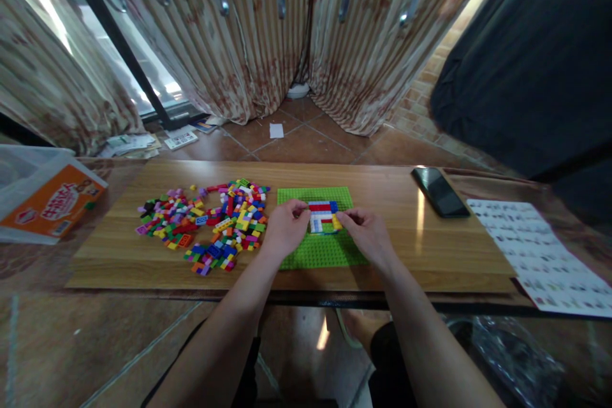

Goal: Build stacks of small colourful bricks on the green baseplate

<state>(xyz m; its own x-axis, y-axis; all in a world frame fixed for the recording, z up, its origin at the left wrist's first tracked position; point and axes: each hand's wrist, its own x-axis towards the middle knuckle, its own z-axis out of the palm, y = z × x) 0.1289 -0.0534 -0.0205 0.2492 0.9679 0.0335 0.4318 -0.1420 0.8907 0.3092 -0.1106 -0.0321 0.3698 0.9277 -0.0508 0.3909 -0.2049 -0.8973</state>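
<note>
A green baseplate (315,258) lies on the wooden board in front of me. On it stands a low block of bricks (321,209) in blue, red, white and other colours. My right hand (368,234) pinches a yellow brick (337,222) at the right edge of this block. At the block's left edge, my left hand (287,226) has its thumb and fingers closed together. Whatever the left fingertips hold, if anything, is too small to make out.
Many loose coloured bricks (229,217) are heaped left of the baseplate on the wooden board (401,261). A dark phone (440,192) and a printed sheet (540,252) lie at the right. A clear plastic box (36,156) with an orange label stands far left.
</note>
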